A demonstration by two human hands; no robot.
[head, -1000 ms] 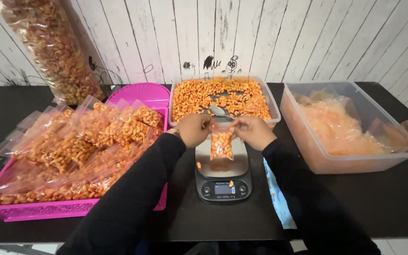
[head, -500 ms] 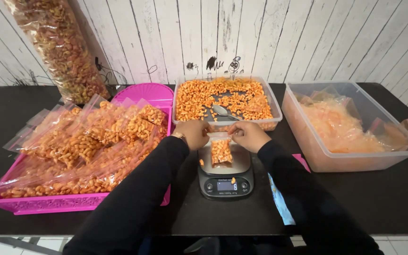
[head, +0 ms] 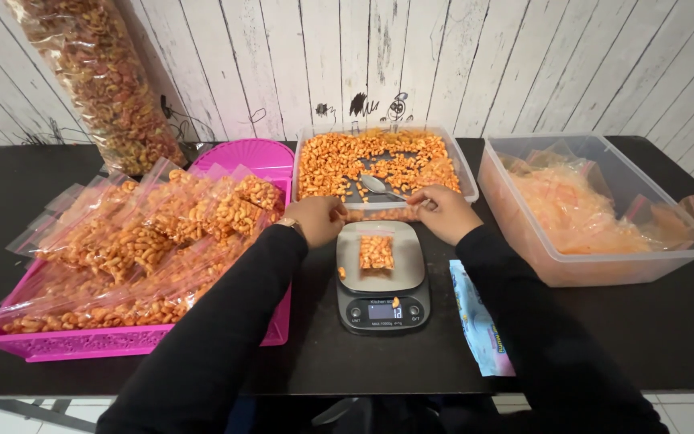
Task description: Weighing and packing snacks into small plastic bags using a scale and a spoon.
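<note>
Both our hands have let go: the small bag (head: 377,251) lies flat on the scale (head: 382,277), long axis twelve-to-six. Left hand (head: 316,219) curled empty; right hand (head: 442,213) pinches the spoon (head: 382,186) over the snack tray (head: 379,165) at twelve.

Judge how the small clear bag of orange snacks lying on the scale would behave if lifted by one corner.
The small bag is thin clear film, so it would likely flop and sag. It holds only a few pieces, so it is probably light. If its top is unsealed, which I cannot tell, pieces could spill onto the scale.
</note>
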